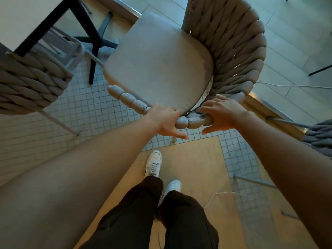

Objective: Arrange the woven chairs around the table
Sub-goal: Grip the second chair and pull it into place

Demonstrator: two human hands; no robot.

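A woven chair [231, 47] with a beige rope back and a pale seat cushion [158, 63] stands in front of me, its back to the right. My left hand [166, 121] and my right hand [220, 115] both grip its rope-wrapped armrest [186, 122] on the side nearest me, thumbs under it. The table [21, 17] with a white top and black legs is at the upper left. A second woven chair [27, 83] sits at the left edge beside the table. A grey woven chair [319, 137] shows partly at the right edge.
The table's black cross base [95, 40] stands just left of the held chair. A white cable [219, 194] lies on the floor near my feet [154, 166]. Another cable [294, 85] runs across the tiles at right. Thin metal chair legs [255, 182] stand at the right.
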